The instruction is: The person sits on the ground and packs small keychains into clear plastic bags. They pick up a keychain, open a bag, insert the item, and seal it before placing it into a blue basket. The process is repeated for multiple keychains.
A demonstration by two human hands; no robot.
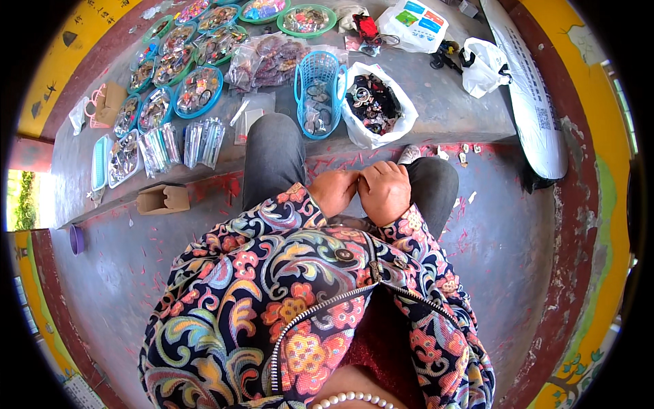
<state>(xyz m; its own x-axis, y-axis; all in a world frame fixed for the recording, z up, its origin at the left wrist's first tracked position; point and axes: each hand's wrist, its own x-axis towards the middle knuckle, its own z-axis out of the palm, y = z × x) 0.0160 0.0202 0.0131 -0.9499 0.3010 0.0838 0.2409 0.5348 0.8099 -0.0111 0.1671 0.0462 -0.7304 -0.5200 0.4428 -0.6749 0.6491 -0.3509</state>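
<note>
Joining your two hands low between your knees (274, 146), you are, in the head view, bringing the left hand (334, 192) and the right hand (385, 191) into touch. The right fingers are lying together, curling in toward the left ones; the left fingertips are hiding behind them (so I cannot tell whether either hand is clamping on something small). Just beyond, the basket (319, 65) is standing on the ledge (456, 116), holding clear packs (317, 119) of round pieces. Just beside it, to the right, the bag (407, 109) is gaping around a dark heap (371, 102) of small trinkets. You are touching neither.

Judging by this pose, you are doing best by letting both wrists hang loose and pressing lightly (anything tiny would be slipping out easily). If you are pinching a piece, tilting your palms up would be helping you see it. Mind the cuffs (412, 221), which are sitting close behind your hands, and the red scraps (233, 185) that are littering the floor (504, 238), where a dropped piece would be hiding.
</note>
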